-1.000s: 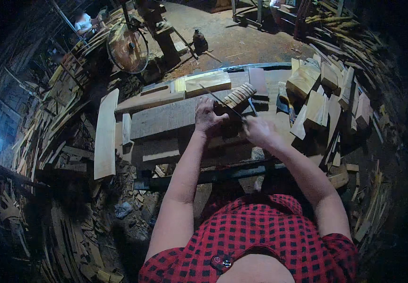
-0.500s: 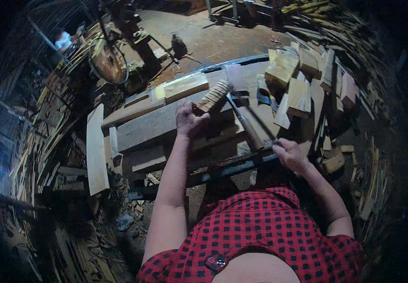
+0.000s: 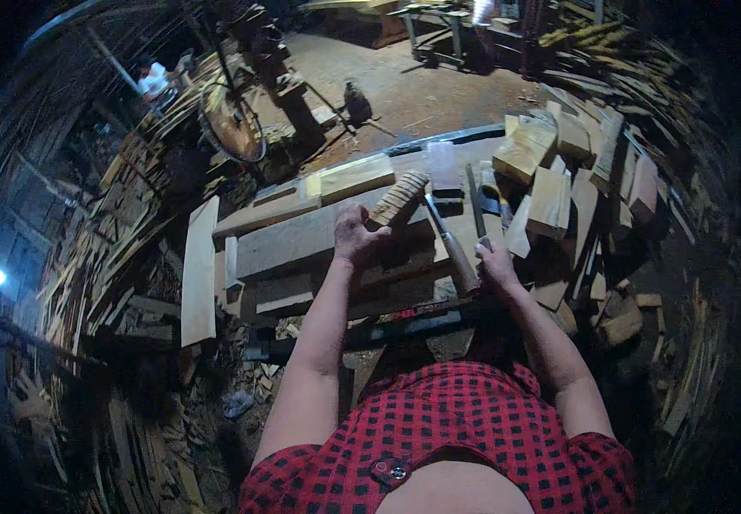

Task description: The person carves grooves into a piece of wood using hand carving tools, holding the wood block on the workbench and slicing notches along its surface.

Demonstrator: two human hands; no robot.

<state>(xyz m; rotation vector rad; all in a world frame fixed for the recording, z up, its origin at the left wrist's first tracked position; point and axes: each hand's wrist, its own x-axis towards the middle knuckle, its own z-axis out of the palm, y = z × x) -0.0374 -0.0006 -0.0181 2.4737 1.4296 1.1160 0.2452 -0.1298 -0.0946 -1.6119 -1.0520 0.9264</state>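
Observation:
My left hand [image 3: 356, 234] is closed on the near end of a short wooden block [image 3: 402, 195] with a row of grooves cut across it. The block lies tilted on the boards of the workbench. In my right hand [image 3: 496, 264] is a long, dark, narrow file-like tool [image 3: 474, 195], its tip pointing away from me. Between my hands a chisel [image 3: 459, 259] with a wooden handle rests on the bench, its metal end close to the grooved block. My right fingers hide the tool's handle.
A thick grey plank [image 3: 289, 242] lies across the bench, with a pale board [image 3: 199, 274] at its left end. Cut wood blocks [image 3: 550, 201] are heaped on the right. Beyond stands a large wheel [image 3: 232, 124]; a person [image 3: 154, 81] is at the far left.
My right hand has moved forward and a little left, and the dark tool has swung from a leftward slant to pointing nearly straight away. My left hand stays on the grooved block. The view has shifted.

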